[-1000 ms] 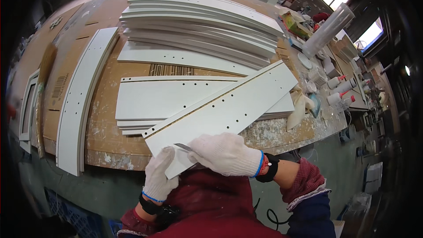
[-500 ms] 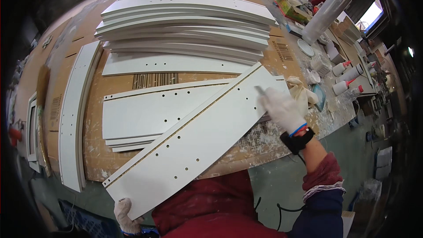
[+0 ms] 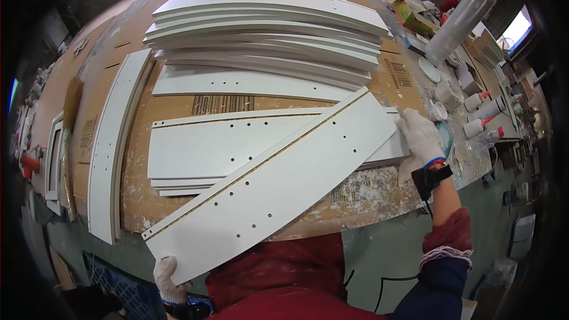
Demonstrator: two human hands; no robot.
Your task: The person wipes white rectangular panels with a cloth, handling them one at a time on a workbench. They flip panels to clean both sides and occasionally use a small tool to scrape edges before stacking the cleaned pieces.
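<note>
A long white board [image 3: 278, 184] with a routed groove along one edge and several drilled holes lies slanted, its near end overhanging the table. My gloved left hand [image 3: 168, 271] grips that lower-left end, thumb on top and fingers underneath. Beyond the board's far right end, my gloved right hand [image 3: 422, 136] is closed around a pale cloth [image 3: 408, 169], mostly hidden behind the hand. Under the slanted board rests a short pile of similar grooved boards [image 3: 189, 148].
A tall stack of white boards [image 3: 261, 41] fills the back. More boards [image 3: 115, 142] stand along the left, beside a brush [image 3: 71, 142] and a white frame [image 3: 54, 160]. Glue bottles [image 3: 476, 127], a white cup [image 3: 438, 111] and a clear plastic roll [image 3: 461, 24] occupy the right side.
My right hand has moved off the board's face to the right, onto the cloth; the thin grey piece at its fingertips no longer shows. My left hand keeps its grip. The view has shifted slightly.
</note>
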